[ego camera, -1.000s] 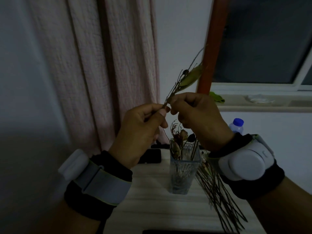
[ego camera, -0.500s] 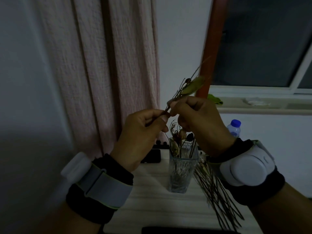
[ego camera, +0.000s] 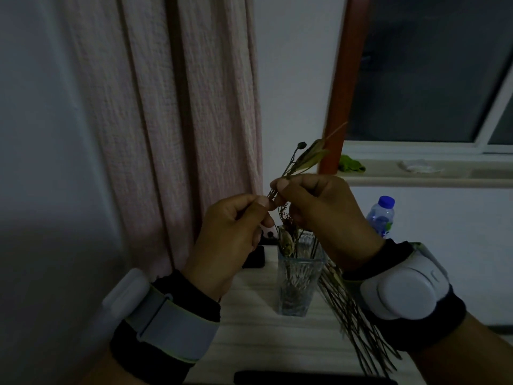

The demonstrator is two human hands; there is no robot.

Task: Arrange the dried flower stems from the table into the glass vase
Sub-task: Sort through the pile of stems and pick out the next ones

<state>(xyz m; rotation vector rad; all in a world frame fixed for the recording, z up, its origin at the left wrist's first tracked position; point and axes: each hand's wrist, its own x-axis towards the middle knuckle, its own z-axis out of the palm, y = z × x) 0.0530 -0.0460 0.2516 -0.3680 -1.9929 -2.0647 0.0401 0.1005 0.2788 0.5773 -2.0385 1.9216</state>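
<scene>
1. A dried stem (ego camera: 298,163) is being held up above the table (ego camera: 258,329), raised over the vase (ego camera: 298,284).
2. The stem's lower end is being pinched by the left hand (ego camera: 230,240), thumb and forefinger curled onto it.
3. The stem is also being pinched just above that point by the right hand (ego camera: 319,215); the two hands' fingertips are almost touching.
4. The stem's leaf and dark bud are being pointed up and to the right.
5. Several stems are already being held upright in the vase.
6. A loose bundle (ego camera: 358,323) is lying on the table just right of the vase, partly hidden by the right wrist.
7. A bottle (ego camera: 381,216) is being kept at the table's far right.
</scene>
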